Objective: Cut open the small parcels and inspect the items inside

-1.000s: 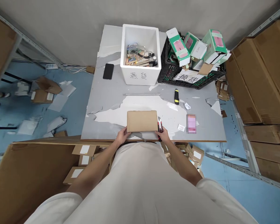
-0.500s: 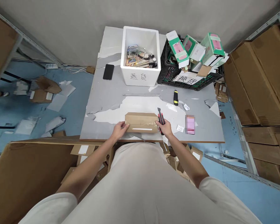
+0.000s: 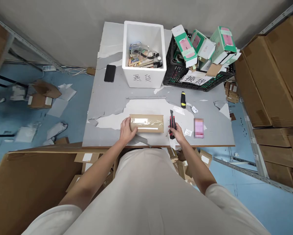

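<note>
Running across the frame below your hands, the near edge of the table (image 3: 94,101) leaves a narrow strip of surface under the cardboard box (image 3: 150,124), which lies at the centre of the frame. Above it, a wider stretch of torn covering reaches up to the white foam bin (image 3: 158,78) at top centre; the black crate (image 3: 170,67) bounds the upper right.

Half a second ago you had both hands at the box's ends; now your right hand (image 3: 177,133) is apart from it, off to the right. The box's upward face now shows a white label and shiny tape, besides the white strip seen before.

Your left hand (image 3: 127,130) grips the box's left end, thumb along the lower edge. Your right is closed around the red-and-black cutter (image 3: 172,125), its tip towards the top of the frame.
</note>
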{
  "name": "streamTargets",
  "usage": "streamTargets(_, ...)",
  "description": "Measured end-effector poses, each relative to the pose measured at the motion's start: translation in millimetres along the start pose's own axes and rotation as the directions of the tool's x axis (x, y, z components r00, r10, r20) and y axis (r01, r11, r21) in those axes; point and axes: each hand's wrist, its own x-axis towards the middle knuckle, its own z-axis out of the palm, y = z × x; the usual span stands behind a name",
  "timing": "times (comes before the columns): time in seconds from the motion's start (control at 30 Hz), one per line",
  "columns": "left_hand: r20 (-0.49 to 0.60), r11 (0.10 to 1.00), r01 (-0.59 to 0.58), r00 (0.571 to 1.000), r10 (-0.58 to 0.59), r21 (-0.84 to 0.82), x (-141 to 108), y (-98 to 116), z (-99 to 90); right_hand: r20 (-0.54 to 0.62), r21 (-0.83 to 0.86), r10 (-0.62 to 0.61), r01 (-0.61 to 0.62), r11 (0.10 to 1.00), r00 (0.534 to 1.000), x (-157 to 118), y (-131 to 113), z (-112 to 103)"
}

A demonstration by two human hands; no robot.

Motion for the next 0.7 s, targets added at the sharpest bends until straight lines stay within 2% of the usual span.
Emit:
streamTargets(0.1, 0.073, 0.976, -0.178, 0.983, 0.170, 0.124, 7.9, 11.9, 0.4, 0.105, -0.003, 0.004, -0.003, 1.000, 0.994, -22.0, 10.1, -18.5)
streamTargets(0.2, 0.246, 0.918, -0.335, 0.927, 0.282, 0.210, 23.1, 26.4, 2.9, 0.181, -0.035, -0.004, 0.011, 0.999, 0.984, -34.4, 19.8, -28.2)
streamTargets(0.27, 0.338, 0.891, -0.394, 0.889, 0.308, 0.227, 32.9, 34.6, 6.4, 0.186, -0.079, 0.004, 0.011, 0.997, 0.982, -36.1, 25.4, -30.8)
streamTargets(0.4, 0.397, 0.889, -0.398, 0.871, 0.289, 0.226, 42.5, 42.5, 12.6, 0.202, -0.110, 0.010, 0.013, 0.994, 0.979, -31.9, 34.7, -33.5)
streamTargets(0.7, 0.387, 0.896, -0.394, 0.874, 0.295, 0.206, 42.9, 42.0, 12.4, 0.250, -0.074, 0.011, 0.008, 0.997, 0.968, -26.1, 37.9, -38.2)
